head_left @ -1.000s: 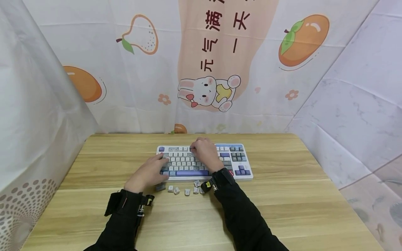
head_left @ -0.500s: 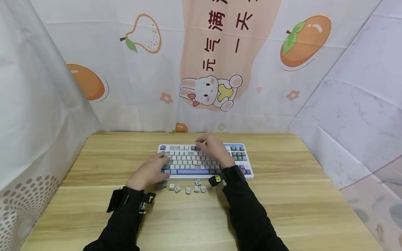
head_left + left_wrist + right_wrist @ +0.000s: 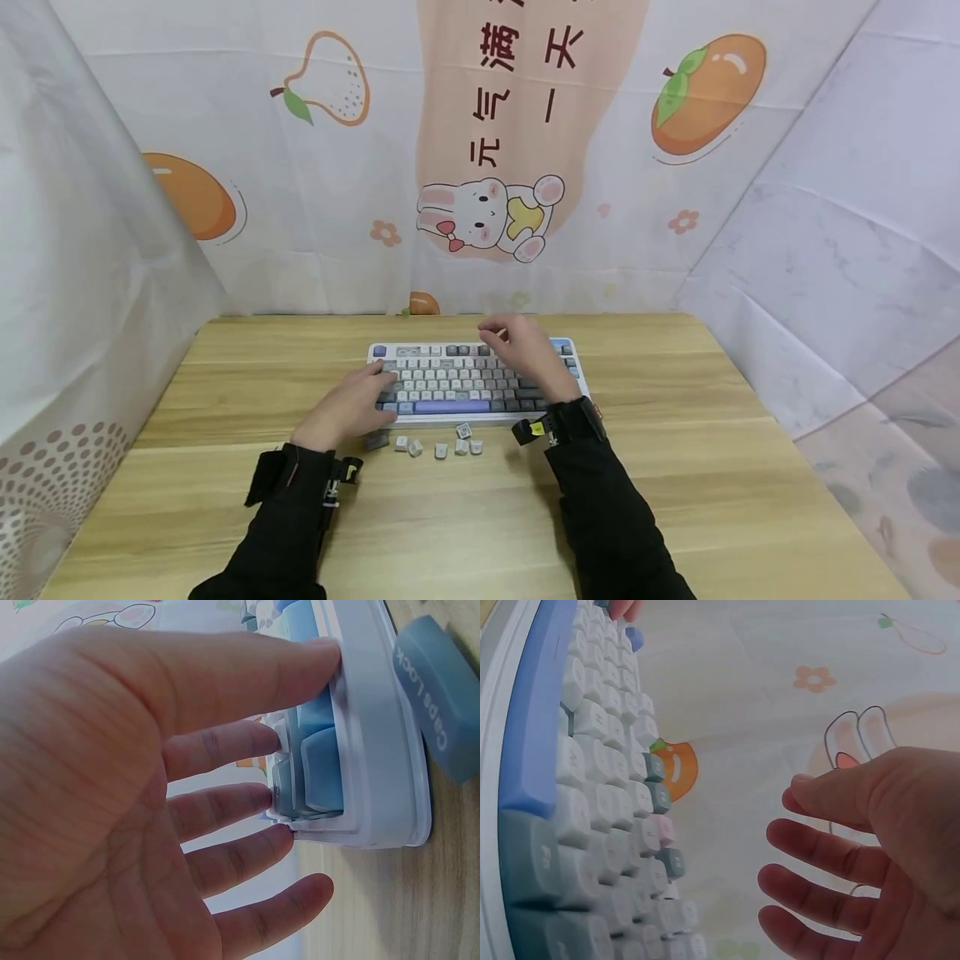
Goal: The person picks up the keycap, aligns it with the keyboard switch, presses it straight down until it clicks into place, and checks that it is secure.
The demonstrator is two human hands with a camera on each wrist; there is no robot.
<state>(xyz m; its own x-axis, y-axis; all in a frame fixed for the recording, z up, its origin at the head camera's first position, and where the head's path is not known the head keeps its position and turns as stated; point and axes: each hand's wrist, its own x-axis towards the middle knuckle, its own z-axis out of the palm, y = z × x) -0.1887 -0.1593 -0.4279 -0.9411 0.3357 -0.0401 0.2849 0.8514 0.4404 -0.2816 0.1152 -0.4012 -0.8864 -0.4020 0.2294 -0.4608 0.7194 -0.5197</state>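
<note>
A white-cased keyboard (image 3: 450, 385) with white, grey and blue keycaps lies in the middle of the table. My left hand (image 3: 341, 408) rests at its left end. In the left wrist view the thumb touches the front of the white case, and the fingers (image 3: 232, 802) lie spread along the side. Just off that corner is a loose grey-blue Caps Lock keycap (image 3: 435, 697). Above the top row hovers my right hand (image 3: 528, 350), its fingers loosely bent and holding nothing. A pink keycap (image 3: 662, 828) sits in that row among grey ones.
Several loose white keycaps (image 3: 440, 451) lie on the wooden table (image 3: 450, 533) in front of the keyboard. A printed cloth (image 3: 345, 200) hangs behind the table, with white sheets at both sides.
My right hand has lifted off the top row and moved right, uncovering more of the keys there. The left hand stays at the keyboard's left end.
</note>
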